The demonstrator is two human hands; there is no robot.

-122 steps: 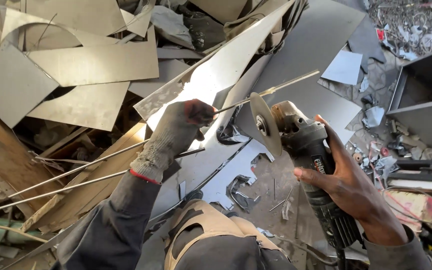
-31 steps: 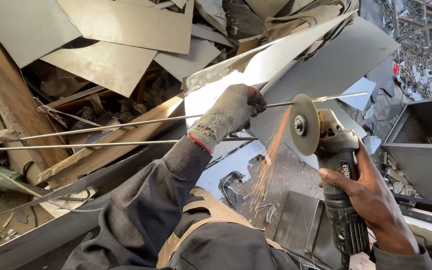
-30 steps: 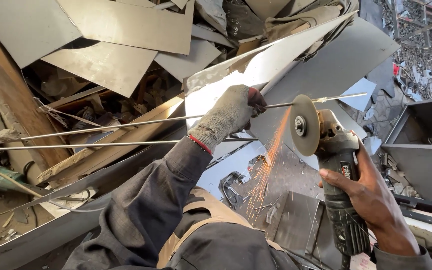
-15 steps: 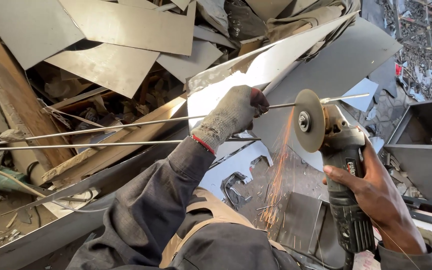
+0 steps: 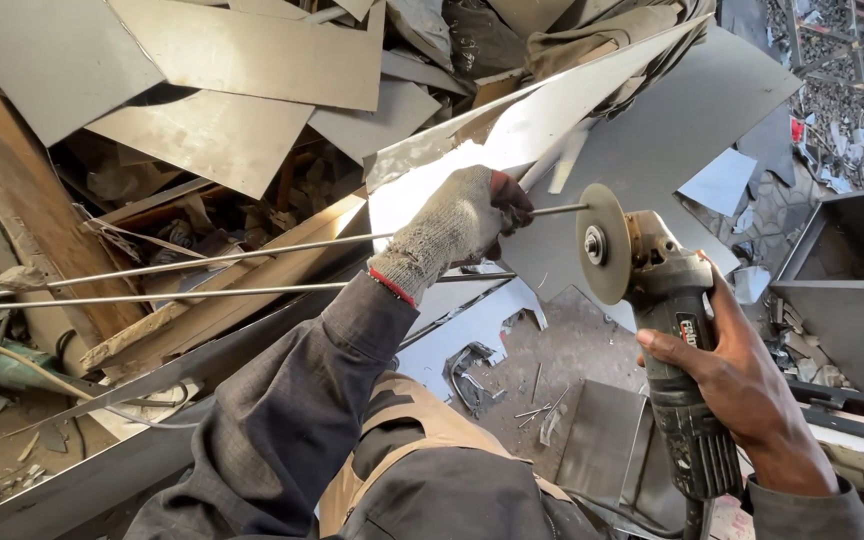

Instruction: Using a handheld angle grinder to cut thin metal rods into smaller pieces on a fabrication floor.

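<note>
Two hands are working close in: the bare right hand (image 5: 742,375) is clenching a grey angle grinder (image 5: 667,330) edge-on to the thin steel rod (image 5: 252,255), which the gloved left hand (image 5: 457,225) is gripping steady above scattered sheet-metal offcuts (image 5: 212,90).

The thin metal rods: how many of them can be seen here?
2. The upper rod runs through the gloved left hand to the grinder disc. The lower rod lies just beneath it, passing under the left wrist. More may be hidden among the scrap.
</note>
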